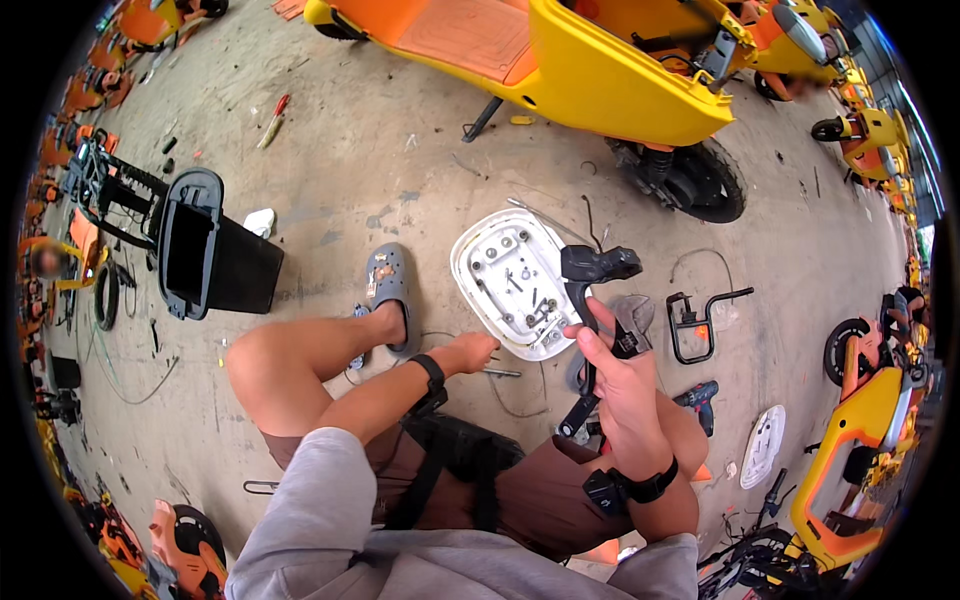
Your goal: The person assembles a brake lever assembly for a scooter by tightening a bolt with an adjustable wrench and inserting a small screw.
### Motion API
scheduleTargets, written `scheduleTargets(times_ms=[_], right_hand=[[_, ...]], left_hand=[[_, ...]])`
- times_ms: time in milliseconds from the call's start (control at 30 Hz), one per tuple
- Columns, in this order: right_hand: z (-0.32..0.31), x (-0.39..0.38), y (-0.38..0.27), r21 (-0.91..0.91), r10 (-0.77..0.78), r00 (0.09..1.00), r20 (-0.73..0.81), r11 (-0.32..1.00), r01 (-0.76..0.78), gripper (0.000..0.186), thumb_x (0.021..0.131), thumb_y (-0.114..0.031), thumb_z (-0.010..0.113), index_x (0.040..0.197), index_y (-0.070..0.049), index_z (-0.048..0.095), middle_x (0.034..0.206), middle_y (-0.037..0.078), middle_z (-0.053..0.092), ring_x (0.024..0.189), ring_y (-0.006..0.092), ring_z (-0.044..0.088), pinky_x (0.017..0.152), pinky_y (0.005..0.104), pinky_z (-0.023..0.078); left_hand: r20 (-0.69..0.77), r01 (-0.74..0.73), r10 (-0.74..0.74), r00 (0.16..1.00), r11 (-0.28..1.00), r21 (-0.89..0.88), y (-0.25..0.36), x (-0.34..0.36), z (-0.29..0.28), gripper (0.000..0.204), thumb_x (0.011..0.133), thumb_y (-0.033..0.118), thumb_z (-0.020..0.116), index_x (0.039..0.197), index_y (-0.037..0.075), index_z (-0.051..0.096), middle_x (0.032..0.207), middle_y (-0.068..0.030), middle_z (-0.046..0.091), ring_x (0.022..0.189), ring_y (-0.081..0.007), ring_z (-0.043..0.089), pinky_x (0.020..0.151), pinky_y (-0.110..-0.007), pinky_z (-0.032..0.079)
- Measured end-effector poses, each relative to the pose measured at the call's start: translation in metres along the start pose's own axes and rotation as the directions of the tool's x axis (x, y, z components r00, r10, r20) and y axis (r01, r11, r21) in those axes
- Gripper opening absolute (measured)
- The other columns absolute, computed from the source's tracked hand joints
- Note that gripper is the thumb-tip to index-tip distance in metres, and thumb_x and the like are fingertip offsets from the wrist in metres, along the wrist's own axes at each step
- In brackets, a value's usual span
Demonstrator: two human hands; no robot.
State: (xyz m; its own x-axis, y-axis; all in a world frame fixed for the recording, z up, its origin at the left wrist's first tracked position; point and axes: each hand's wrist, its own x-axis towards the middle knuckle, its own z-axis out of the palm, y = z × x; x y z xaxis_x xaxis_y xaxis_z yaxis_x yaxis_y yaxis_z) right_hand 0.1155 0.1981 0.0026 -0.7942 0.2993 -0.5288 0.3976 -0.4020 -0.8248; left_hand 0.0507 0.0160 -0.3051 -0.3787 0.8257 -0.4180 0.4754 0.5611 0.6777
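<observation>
My right hand [625, 385] is wrapped round a long black scooter part [579, 300], a curved arm with a bulky black head at its upper end. The part stands tilted over the right edge of a white plastic shell [470, 290]. Screws and small metal pieces lie inside that shell. Just off its lower left edge, my left hand [472, 352] is closed, fingertips pressed together; what they hold, if anything, is hidden. A short metal rod [503, 373] lies below those fingers, and I cannot tell whether they touch.
A yellow scooter body [620, 80] on its stand fills the far side. At left is a black plastic bin [245, 265]. To the right are a black tubular frame [690, 330], a cordless drill [700, 400] and another white shell [764, 447]. A red-handled screwdriver [278, 112] lies farther off.
</observation>
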Motion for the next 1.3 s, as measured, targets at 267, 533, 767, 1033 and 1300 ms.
scheduleTargets(times_ms=[267, 533, 767, 1033, 1300], right_hand=[[-0.001, -0.005, -0.001, -0.011, -0.246, 0.946, 0.210, 0.967, 0.253, 0.052, 0.087, -0.007, 0.073, 0.132, 0.006, 0.050, 0.100, 0.014, 0.070, 0.094, 0.0179, 0.066, 0.086, 0.0292, 0.049], [0.010, -0.020, -0.029, -0.084, -0.274, 0.946, 0.172, 0.953, 0.291, 0.046, 0.090, -0.009, 0.069, 0.130, 0.009, 0.053, 0.107, 0.018, 0.069, 0.103, 0.0200, 0.065, 0.094, 0.0324, 0.047], [0.011, -0.014, -0.020, -0.070, -0.255, 0.948, 0.190, 0.960, 0.272, 0.047, 0.092, -0.010, 0.065, 0.133, 0.008, 0.050, 0.105, 0.022, 0.068, 0.080, 0.0173, 0.067, 0.050, 0.0228, 0.053], [0.016, -0.012, -0.022, -0.143, -0.242, 0.957, 0.158, 0.954, 0.264, 0.048, 0.092, -0.010, 0.066, 0.134, 0.008, 0.050, 0.104, 0.017, 0.070, 0.085, 0.0113, 0.064, 0.057, 0.0205, 0.049], [0.023, -0.014, -0.018, -0.160, -0.215, 0.971, 0.109, 0.960, 0.230, 0.049, 0.090, -0.007, 0.070, 0.134, 0.006, 0.052, 0.101, 0.012, 0.072, 0.071, 0.0025, 0.055, 0.063, 0.0180, 0.042]], left_hand=[[-0.523, -0.370, 0.172, 0.835, 0.879, -0.301, 0.158, -0.113, -0.246, 0.016, 0.091, 0.010, 0.062, 0.102, 0.000, 0.068, 0.091, -0.0172, 0.068, 0.079, -0.0330, 0.066, 0.069, -0.038, 0.051], [-0.775, -0.537, 0.281, 0.566, 0.839, -0.088, 0.195, -0.124, -0.253, 0.017, 0.091, 0.011, 0.066, 0.105, 0.002, 0.065, 0.071, -0.0134, 0.062, 0.061, -0.0246, 0.060, 0.058, -0.033, 0.046], [-0.813, -0.499, 0.269, 0.516, 0.866, -0.031, 0.182, -0.115, -0.245, 0.014, 0.084, 0.009, 0.073, 0.095, 0.001, 0.069, 0.071, -0.0107, 0.065, 0.054, -0.0172, 0.058, 0.052, -0.029, 0.045], [-0.849, -0.481, 0.299, 0.435, 0.874, 0.062, 0.186, -0.108, -0.249, 0.014, 0.079, 0.002, 0.076, 0.091, 0.000, 0.070, 0.071, -0.0093, 0.065, 0.054, -0.0166, 0.058, 0.050, -0.028, 0.045], [-0.852, -0.446, 0.407, 0.329, 0.862, 0.240, 0.186, -0.098, -0.239, 0.018, 0.074, -0.001, 0.078, 0.090, 0.001, 0.069, 0.062, -0.0079, 0.058, 0.049, -0.0182, 0.055, 0.044, -0.030, 0.041]])
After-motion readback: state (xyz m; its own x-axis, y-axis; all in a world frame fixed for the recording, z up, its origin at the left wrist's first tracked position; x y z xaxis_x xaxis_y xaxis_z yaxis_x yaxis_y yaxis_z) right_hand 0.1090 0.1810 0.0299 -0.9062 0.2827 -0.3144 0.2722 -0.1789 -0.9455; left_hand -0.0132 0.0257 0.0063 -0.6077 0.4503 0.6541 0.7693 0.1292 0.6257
